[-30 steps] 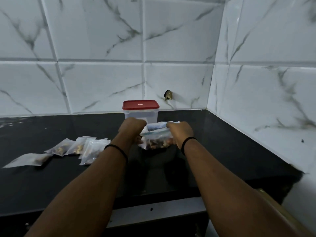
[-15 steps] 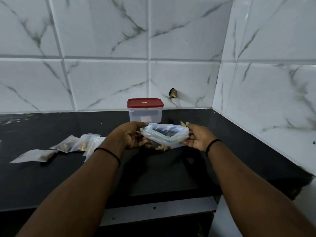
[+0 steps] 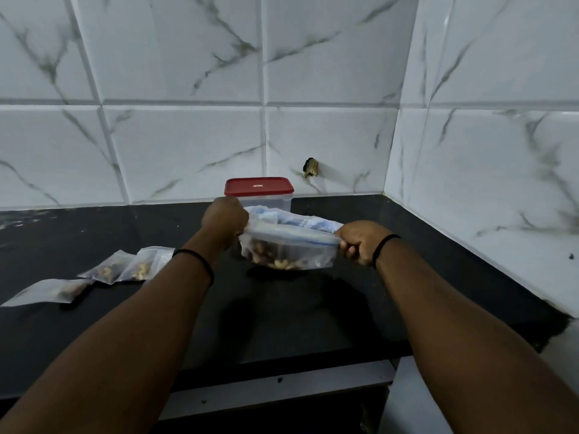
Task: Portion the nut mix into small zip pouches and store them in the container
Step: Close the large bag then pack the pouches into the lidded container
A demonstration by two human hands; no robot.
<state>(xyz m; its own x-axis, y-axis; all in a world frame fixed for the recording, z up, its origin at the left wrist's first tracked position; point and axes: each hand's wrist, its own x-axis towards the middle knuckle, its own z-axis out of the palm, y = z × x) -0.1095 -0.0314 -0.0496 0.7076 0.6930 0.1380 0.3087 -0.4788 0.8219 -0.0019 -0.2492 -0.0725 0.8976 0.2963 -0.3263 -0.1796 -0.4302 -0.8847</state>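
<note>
A: What is threatening here?

B: Both hands, left (image 3: 226,220) and right (image 3: 357,245), are pinching the bag (image 3: 289,249) by its ends, fingers curled on the rim. If one slips, I judge nuts are spilling.

A: And the bag?

B: Clear, sagging, hanging mid-counter (image 3: 297,317), container (image 3: 259,193) far behind, 3 pouches (image 3: 103,274) left.
</note>
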